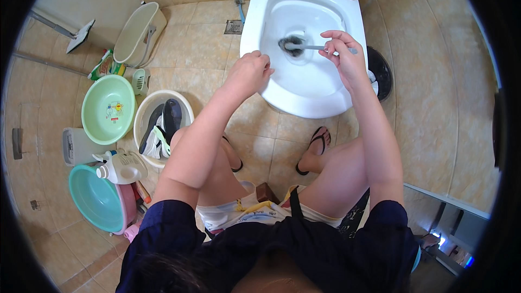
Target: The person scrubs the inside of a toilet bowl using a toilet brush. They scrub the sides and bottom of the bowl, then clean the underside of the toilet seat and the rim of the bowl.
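A white toilet bowl (pixel 315 104) stands in front of me with its lid raised. My right hand (pixel 343 57) is over the bowl, its fingers pinched round the grey handle of a toilet brush (pixel 312 48). The brush's dark bristle head lies low in the bowl, near the drain. Beside the left rim is my left hand (pixel 249 73), fingers curled in. Its palm faces away, so anything inside is hidden, and I cannot tell whether it touches the rim.
A floor drain (pixel 234 27) and another small brush (pixel 239 5) are left of the toilet. Farther left stand a cream bin (pixel 154 13), a green basin (pixel 87 109), a tub (pixel 184 103) holding shoes, a jug (pixel 127 168) and a teal basin (pixel 97 201). A black bin (pixel 384 70) sits right.
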Demonstrator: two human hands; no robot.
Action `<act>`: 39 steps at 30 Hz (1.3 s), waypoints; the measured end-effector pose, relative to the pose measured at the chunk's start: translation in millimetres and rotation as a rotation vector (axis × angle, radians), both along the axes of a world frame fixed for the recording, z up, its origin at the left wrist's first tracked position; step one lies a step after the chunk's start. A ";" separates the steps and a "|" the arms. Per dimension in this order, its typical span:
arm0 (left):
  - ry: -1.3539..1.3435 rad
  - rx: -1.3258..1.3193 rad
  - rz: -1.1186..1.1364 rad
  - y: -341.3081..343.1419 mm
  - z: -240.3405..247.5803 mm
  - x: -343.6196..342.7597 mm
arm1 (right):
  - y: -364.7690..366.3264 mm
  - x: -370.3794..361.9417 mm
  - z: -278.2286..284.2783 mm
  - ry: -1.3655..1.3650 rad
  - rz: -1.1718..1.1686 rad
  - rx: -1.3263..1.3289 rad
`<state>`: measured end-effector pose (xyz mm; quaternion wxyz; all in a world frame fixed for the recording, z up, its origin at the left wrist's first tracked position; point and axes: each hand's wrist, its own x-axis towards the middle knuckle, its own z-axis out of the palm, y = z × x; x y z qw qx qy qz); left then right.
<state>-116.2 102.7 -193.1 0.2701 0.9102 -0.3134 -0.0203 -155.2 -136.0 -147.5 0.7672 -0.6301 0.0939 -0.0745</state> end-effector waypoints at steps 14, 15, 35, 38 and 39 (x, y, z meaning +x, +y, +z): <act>-0.018 0.005 0.002 3.9 -1.9 0.0 | -1.1 -3.4 12.7 -0.145 -0.019 0.122; -0.020 0.005 0.004 4.5 -2.5 0.1 | 0.1 -0.7 7.4 -0.100 0.013 0.087; 0.017 0.014 0.006 3.1 2.5 -1.2 | -4.6 22.4 -41.5 0.032 0.036 -0.270; 0.022 0.011 0.004 2.1 2.0 -1.5 | -6.9 31.6 -49.7 0.010 -0.017 -0.300; 0.019 0.009 0.004 1.8 2.9 -2.1 | -8.2 32.4 -51.2 0.003 -0.048 -0.298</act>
